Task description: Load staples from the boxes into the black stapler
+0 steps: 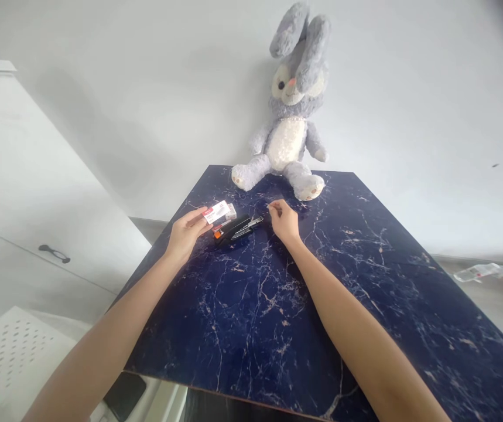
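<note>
My left hand (183, 235) grips a small red-and-white box (216, 211) between thumb and fingers, above the left part of the table. Just behind that is a second small whitish box (231, 211), partly hidden. A black stapler (236, 230) with an orange part at its left end lies on the table between my hands. Its metal magazine points right, towards my right hand (285, 221). The fingers of that hand are pinched together, and whatever is at their tips is too small to make out.
The blue marble-patterned table (251, 328) reaches to the wall. A grey plush rabbit (293, 135) sits at its far edge. On the left stands a white cabinet (36, 193), with a perforated white seat (9, 357) below. Clear plastic packaging (486, 271) lies beyond the right edge.
</note>
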Available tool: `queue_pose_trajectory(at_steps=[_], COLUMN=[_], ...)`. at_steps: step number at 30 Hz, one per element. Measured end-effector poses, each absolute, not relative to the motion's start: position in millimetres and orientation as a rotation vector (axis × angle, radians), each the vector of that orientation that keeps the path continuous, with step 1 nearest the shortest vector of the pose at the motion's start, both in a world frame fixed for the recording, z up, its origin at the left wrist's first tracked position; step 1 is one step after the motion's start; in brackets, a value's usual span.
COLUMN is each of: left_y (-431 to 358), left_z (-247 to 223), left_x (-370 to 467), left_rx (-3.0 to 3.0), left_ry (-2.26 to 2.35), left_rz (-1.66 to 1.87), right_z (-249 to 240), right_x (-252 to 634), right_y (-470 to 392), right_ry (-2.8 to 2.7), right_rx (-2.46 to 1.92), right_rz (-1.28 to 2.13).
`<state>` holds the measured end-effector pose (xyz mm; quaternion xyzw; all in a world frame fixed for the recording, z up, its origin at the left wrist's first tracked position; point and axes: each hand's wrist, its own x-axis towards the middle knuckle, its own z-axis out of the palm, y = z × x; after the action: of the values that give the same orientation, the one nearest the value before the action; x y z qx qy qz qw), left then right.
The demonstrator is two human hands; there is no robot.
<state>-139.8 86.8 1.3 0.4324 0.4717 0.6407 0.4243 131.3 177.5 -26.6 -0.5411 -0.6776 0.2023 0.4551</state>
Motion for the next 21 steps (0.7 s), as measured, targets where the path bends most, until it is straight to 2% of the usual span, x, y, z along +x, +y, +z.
queue_pose_trajectory(at_steps=[4,11,21], left_y=[90.0,86.3,77.4], left_z=[-2.3,0.2,6.6], left_x=[-143.6,-137.0,-123.1], left_rx=[1.054,1.095,1.103], left_ry=[1.32,1.31,1.192], left_rz=[1.662,1.626,1.573], right_z=[-18.2,12.3,43.5], right_x=[123.4,92.8,81.8], right_y=[179.7,162.8,136.3], right_ry=[-1.562,-1.61,-1.663], right_rx=[-1.25,-1.034,-0.84], right_rz=[0.678,0.911,0.949])
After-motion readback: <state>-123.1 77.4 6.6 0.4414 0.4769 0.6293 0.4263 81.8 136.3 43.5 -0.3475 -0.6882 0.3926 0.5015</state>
